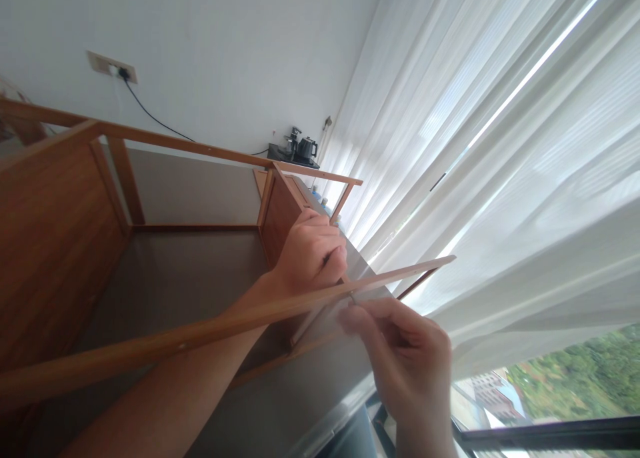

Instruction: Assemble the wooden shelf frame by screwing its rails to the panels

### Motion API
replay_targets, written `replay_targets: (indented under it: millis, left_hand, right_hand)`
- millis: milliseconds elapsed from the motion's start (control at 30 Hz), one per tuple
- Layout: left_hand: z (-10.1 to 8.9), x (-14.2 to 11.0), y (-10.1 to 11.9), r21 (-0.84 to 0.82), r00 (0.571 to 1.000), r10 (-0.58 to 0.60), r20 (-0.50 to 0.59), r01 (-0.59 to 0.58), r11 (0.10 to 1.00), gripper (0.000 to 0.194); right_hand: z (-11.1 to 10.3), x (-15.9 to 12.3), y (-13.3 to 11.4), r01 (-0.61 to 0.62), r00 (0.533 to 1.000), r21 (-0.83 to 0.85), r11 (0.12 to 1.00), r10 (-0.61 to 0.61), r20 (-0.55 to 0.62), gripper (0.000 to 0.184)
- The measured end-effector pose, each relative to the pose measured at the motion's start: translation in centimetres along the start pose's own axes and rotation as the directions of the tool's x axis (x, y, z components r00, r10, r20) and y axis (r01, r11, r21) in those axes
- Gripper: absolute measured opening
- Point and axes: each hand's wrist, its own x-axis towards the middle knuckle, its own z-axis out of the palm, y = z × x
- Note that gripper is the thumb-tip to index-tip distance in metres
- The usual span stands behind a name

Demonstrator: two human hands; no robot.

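Right hand [407, 361] pinches metal fastener [353, 297] on slim wooden rail [200, 329]

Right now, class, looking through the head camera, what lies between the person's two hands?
In the head view, a long wooden rail crosses the gap between the left hand and the right hand.

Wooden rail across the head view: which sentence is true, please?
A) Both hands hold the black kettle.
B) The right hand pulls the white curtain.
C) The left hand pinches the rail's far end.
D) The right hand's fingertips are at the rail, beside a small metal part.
D. The right hand has its fingertips at the wooden rail, beside a small metal part.
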Motion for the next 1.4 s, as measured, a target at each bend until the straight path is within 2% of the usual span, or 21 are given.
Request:
replay_targets:
  millis: [67,167,267,333,367,400,467,500,567,633,667,733,767,933,1100,1167,1300,1400]
  left_hand:
    - [0.1,0.0,0.0,-0.003,1.0,0.002,-0.009,-0.002,1.0,0.033]
    - [0.2,0.0,0.0,-0.001,1.0,0.001,-0.013,-0.001,1.0,0.033]
    - [0.1,0.0,0.1,-0.004,1.0,-0.006,-0.015,0.006,1.0,0.033]
    - [0.1,0.0,0.1,-0.008,1.0,-0.009,-0.005,0.009,1.0,0.033]
    - [0.0,0.0,0.1,-0.009,1.0,-0.01,-0.001,0.01,1.0,0.033]
    - [0.0,0.0,0.1,-0.01,1.0,-0.012,0.003,0.012,1.0,0.033]
    - [0.0,0.0,0.1,-0.016,1.0,-0.013,0.004,0.013,1.0,0.033]
    - [0.0,0.0,0.1,-0.02,1.0,-0.013,0.0,0.013,1.0,0.033]
    - [0.1,-0.1,0.0,-0.026,1.0,-0.01,-0.01,0.01,1.0,0.033]
    - [0.1,-0.1,0.0,-0.029,1.0,-0.009,-0.009,0.009,1.0,0.033]
    - [0.1,-0.1,0.0,-0.03,1.0,-0.01,-0.006,0.01,1.0,0.033]
    - [0.1,0.0,0.0,-0.029,1.0,-0.012,0.001,0.012,0.999,0.033]
    - [0.1,0.0,0.0,-0.027,1.0,-0.013,0.003,0.013,1.0,0.033]
    - [0.0,0.1,0.0,0.007,1.0,-0.001,0.003,0.001,1.0,0.033]
    - [-0.2,0.1,0.0,-0.019,1.0,0.015,-0.005,-0.015,1.0,0.033]
    - [-0.4,0.1,0.0,-0.052,1.0,0.024,-0.01,-0.024,0.998,0.033]
    - [-1.2,0.1,0.0,-0.081,0.999,0.026,0.018,-0.024,0.996,0.033]
    - [-1.5,0.1,-0.1,-0.025,1.0,-0.004,0.03,0.005,1.0,0.032]
  right_hand:
    - [0.4,-0.2,0.3,-0.19,0.981,0.219,0.957,0.178,0.074,0.016]
    - [1.5,-0.6,0.6,-0.397,0.917,0.518,0.758,0.346,0.197,0.025]
    - [2.6,-0.9,0.6,-0.481,0.868,0.699,0.528,0.398,0.297,0.03]
    - [3.1,-1.0,0.4,-0.494,0.853,0.756,0.43,0.407,0.326,0.03]
    - [3.3,-1.0,0.4,-0.494,0.851,0.767,0.409,0.407,0.331,0.03]
    - [3.5,-1.1,0.4,-0.488,0.855,0.769,0.412,0.403,0.327,0.031]
    - [3.8,-1.2,0.5,-0.431,0.887,0.744,0.51,0.391,0.246,0.033]
    - [3.9,-1.3,0.6,-0.37,0.912,0.711,0.597,0.381,0.155,0.03]
    - [3.9,-1.4,0.8,-0.186,0.943,0.566,0.804,0.308,-0.128,0.018]
    - [3.8,-1.6,1.1,0.035,0.932,0.277,0.96,0.069,-0.356,0.015]
    - [3.6,-1.6,1.2,0.139,0.917,0.123,0.983,-0.081,-0.391,0.019]
    - [3.1,-1.6,1.4,0.31,0.883,-0.105,0.945,-0.327,-0.335,0.025]
    - [2.8,-1.6,1.5,0.366,0.872,-0.16,0.917,-0.398,-0.287,0.028]
    - [1.0,-1.3,2.0,0.483,0.859,-0.216,0.849,-0.507,-0.071,0.046]
    - [-0.4,-0.6,1.9,0.596,0.795,-0.275,0.754,-0.602,0.073,0.051]
    - [-0.7,-0.4,1.8,0.596,0.793,-0.3,0.745,-0.606,0.071,0.047]
    - [-0.3,-0.4,1.6,0.553,0.792,-0.398,0.732,-0.61,-0.021,0.041]
    - [0.5,-0.4,1.4,0.463,0.815,-0.417,0.782,-0.56,-0.146,0.035]
